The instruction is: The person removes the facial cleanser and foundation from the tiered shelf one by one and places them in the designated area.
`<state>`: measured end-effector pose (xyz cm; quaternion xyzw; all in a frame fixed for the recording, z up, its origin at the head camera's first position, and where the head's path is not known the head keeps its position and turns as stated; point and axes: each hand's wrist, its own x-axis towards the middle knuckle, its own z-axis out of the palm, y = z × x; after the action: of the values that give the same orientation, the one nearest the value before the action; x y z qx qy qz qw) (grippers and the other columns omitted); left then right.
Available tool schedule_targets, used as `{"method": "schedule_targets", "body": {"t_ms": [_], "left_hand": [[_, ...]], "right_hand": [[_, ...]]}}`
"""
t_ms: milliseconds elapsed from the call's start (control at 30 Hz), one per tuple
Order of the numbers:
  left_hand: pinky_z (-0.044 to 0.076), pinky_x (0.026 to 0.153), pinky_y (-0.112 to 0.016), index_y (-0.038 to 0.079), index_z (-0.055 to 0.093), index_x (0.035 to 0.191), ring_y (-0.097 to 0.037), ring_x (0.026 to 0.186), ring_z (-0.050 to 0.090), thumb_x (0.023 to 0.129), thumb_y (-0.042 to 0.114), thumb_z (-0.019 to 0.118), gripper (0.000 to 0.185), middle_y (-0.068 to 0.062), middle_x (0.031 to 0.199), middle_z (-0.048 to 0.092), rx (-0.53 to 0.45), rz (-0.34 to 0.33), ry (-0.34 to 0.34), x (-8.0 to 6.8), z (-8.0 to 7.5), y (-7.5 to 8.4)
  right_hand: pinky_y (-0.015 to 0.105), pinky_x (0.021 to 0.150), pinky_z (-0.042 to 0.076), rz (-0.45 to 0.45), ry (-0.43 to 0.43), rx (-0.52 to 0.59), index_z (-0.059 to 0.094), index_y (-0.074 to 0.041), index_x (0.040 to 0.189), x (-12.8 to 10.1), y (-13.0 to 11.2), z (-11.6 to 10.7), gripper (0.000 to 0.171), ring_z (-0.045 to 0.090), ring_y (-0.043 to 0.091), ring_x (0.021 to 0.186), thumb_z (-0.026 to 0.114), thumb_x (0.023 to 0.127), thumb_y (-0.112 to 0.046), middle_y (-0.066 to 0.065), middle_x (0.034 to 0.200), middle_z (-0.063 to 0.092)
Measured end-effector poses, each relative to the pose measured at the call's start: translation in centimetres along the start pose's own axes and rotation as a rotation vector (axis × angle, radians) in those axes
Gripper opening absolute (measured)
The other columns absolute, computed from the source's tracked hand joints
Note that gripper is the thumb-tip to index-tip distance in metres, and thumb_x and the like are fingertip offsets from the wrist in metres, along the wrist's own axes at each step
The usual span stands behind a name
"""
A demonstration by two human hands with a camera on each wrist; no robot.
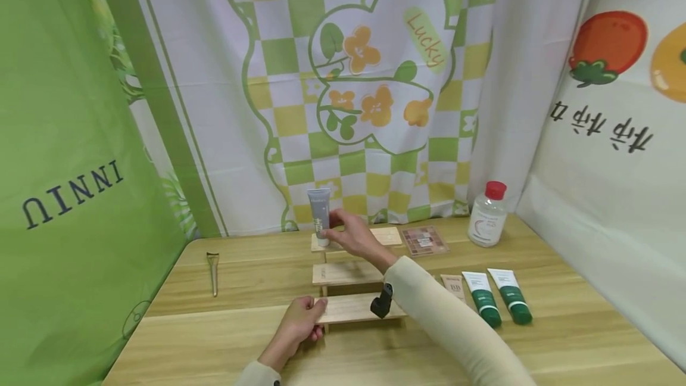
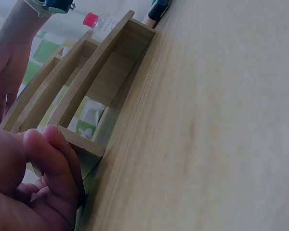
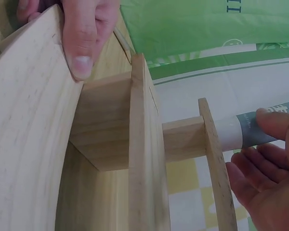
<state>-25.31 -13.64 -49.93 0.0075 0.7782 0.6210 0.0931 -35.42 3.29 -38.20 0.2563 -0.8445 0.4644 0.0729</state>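
A three-tier wooden display rack (image 1: 351, 273) stands on the table. At the left end of its top tier a grey squeeze tube (image 1: 320, 213) stands upright on its white cap. My right hand (image 1: 351, 233) holds this tube low down, thumb on its near side; in the right wrist view the thumb lies on the grey tube (image 3: 255, 129), with the fingers curled beside it. My left hand (image 1: 300, 319) grips the left end of the lowest tier, thumb on top and fingers underneath. From the left wrist, those fingers (image 2: 53, 149) show curled at the rack's end.
Right of the top tier lies a makeup palette (image 1: 424, 240). A clear bottle (image 1: 488, 214) with a red cap stands at the back right. Two green-and-white tubes (image 1: 482, 299) and a beige BB package (image 1: 453, 286) lie right of the rack. A gold-handled tool (image 1: 213, 273) lies at left.
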Motion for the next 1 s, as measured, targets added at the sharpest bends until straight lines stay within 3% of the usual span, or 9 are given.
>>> {"method": "schedule_targets", "body": {"t_ms": [267, 500, 700, 1000], "left_hand": [[0.043, 0.038, -0.016, 0.006, 0.05, 0.077, -0.007, 0.042, 0.05, 0.099, 0.028, 0.056, 0.031, -0.001, 0.057, 0.054, 0.002, -0.006, 0.003, -0.1, 0.0, 0.1], [0.043, 0.039, -0.016, 0.006, 0.051, 0.078, -0.007, 0.043, 0.051, 0.099, 0.028, 0.056, 0.031, -0.001, 0.058, 0.055, 0.001, -0.011, 0.005, 0.0, 0.0, 0.3], [0.044, 0.04, -0.017, 0.006, 0.051, 0.078, -0.007, 0.043, 0.051, 0.099, 0.028, 0.056, 0.031, -0.002, 0.059, 0.056, 0.01, -0.003, 0.004, 0.1, 0.1, 0.3], [0.045, 0.041, -0.016, 0.004, 0.052, 0.082, -0.007, 0.045, 0.053, 0.1, 0.029, 0.055, 0.031, -0.003, 0.062, 0.057, 0.011, -0.026, -0.01, 0.1, -0.1, 0.0]], "right_hand": [[0.038, 0.088, 0.055, -0.03, 0.009, 0.039, 0.062, -0.004, 0.117, -0.2, 0.1, 0.5, 0.028, 0.064, 0.024, 0.103, 0.068, 0.092, -0.016, 0.011, 0.109, 0.068], [0.038, 0.09, 0.055, -0.072, 0.04, 0.059, 0.061, -0.002, 0.117, -0.5, -0.1, 0.0, 0.027, 0.065, 0.026, 0.103, 0.066, 0.093, -0.015, 0.012, 0.109, 0.068], [0.04, 0.088, 0.055, -0.074, 0.076, 0.096, 0.06, -0.002, 0.119, -2.3, -0.9, -3.0, 0.03, 0.064, 0.028, 0.102, 0.065, 0.095, -0.017, 0.014, 0.108, 0.067], [0.045, 0.085, 0.055, -0.055, 0.164, 0.093, 0.06, 0.003, 0.117, -6.5, -0.2, -7.8, 0.03, 0.064, 0.032, 0.1, 0.067, 0.093, -0.014, 0.02, 0.107, 0.067]]}}
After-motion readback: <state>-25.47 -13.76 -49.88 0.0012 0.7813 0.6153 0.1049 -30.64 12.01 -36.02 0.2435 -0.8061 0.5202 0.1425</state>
